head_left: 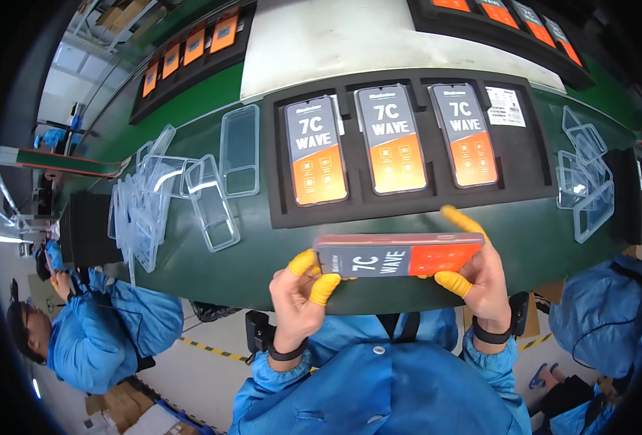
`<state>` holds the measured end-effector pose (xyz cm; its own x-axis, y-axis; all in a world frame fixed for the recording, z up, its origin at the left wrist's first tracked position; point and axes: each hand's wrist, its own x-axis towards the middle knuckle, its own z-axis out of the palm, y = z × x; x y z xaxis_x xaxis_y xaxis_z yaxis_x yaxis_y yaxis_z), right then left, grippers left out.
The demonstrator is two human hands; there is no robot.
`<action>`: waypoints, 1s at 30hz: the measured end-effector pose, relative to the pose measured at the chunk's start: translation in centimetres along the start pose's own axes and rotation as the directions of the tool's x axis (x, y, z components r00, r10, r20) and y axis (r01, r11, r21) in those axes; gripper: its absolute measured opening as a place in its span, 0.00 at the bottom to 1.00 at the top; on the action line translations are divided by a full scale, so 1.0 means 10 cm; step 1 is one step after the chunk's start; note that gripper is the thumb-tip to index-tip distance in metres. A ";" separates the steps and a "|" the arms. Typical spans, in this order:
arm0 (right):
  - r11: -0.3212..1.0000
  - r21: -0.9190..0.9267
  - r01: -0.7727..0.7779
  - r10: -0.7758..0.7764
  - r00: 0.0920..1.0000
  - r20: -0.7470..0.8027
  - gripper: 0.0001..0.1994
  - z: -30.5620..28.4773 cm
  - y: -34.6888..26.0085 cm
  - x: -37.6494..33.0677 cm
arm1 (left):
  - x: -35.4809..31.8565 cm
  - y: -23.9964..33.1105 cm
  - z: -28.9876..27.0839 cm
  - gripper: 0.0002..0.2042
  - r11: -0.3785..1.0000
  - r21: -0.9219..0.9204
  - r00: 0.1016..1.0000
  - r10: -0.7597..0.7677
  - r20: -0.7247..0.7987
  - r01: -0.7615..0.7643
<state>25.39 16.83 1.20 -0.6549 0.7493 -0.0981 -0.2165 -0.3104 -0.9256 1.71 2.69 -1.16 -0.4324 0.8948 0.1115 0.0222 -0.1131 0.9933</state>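
Between my two hands I hold a smartphone [379, 262] sideways, its grey and orange printed front tilted toward me. A translucent rim runs along its upper edge and looks like a clear case. My left hand [296, 303] grips the left end, with yellow finger cots on thumb and fingertip. My right hand [486, 288] closes on the other end, thumb below, while a yellow-tipped forefinger sticks up past the top corner. Just beyond lies a black foam tray [408, 205] bearing three more phones, the left phone [316, 156], middle phone [391, 145] and right phone [464, 138], face up.
Clear phone cases pile up on the green table at left [139, 217]; a smaller pile of cases [585, 181] lies at right. Trays of orange-fronted phones stand at far left [194, 49] and far right [513, 22]. Co-workers in blue sit at left [118, 326] and right [603, 312].
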 end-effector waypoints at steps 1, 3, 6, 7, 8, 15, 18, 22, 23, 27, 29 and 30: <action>1.000 0.008 -0.003 0.003 1.000 0.012 0.37 -0.03 0.03 0.01 | -0.01 0.01 0.00 0.19 0.999 -0.040 1.000 0.016 -0.019 -0.017; 0.995 -0.069 0.068 -0.055 0.984 0.168 0.29 -0.10 0.08 0.00 | 0.00 0.04 0.03 0.18 0.996 -0.089 0.999 0.028 -0.034 -0.030; 0.996 -0.086 0.007 -0.002 0.998 0.060 0.24 0.03 0.03 0.01 | 0.03 0.05 0.03 0.17 0.996 0.031 0.993 0.088 -0.073 -0.086; 0.996 -0.085 0.007 -0.002 0.998 0.064 0.24 0.02 0.04 0.01 | 0.03 0.04 0.03 0.17 0.996 0.015 0.993 0.089 -0.082 -0.088; 0.990 -0.134 0.045 -0.036 0.997 0.070 0.24 0.00 0.07 0.02 | 0.03 0.03 0.04 0.17 0.996 0.003 0.992 0.089 -0.093 -0.089; 0.987 -0.132 0.091 -0.102 0.992 -0.079 0.23 0.09 0.24 -0.03 | 0.12 0.13 0.25 0.19 0.998 0.036 0.977 0.060 -0.204 -0.054; 0.999 0.034 0.041 -0.035 0.987 -0.160 0.24 0.13 0.28 -0.03 | 0.15 0.21 0.25 0.25 0.987 -0.163 0.992 -0.007 -0.128 -0.014; 0.951 0.308 0.039 -0.004 0.994 -0.111 0.26 0.20 0.39 0.03 | 0.09 0.23 0.25 0.40 0.971 -0.236 0.999 0.042 -0.002 -0.041; 0.939 0.345 0.004 0.020 0.998 -0.067 0.26 0.22 0.39 0.03 | 0.09 0.12 0.30 0.44 0.982 -0.186 0.999 0.024 0.034 -0.018; 0.908 0.416 -0.051 0.014 0.996 0.093 0.27 0.40 0.40 0.04 | 0.07 0.04 0.57 0.15 0.967 -0.252 0.999 0.013 -0.050 -0.025; 0.965 0.262 0.016 -0.054 0.989 0.141 0.27 0.30 0.34 0.03 | 0.15 0.17 0.58 0.13 0.906 -0.423 0.992 -0.071 -0.100 0.022; 0.990 0.108 0.088 -0.109 0.972 0.207 0.27 0.26 0.30 0.04 | 0.19 0.20 0.55 0.13 0.885 -0.464 0.993 -0.084 -0.078 0.038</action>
<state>22.60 14.69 -0.62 -0.7633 0.6410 0.0812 -0.3499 -0.3044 -0.8860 5.89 6.58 1.25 -0.5021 0.8644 0.0253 -0.4150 -0.2665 0.8699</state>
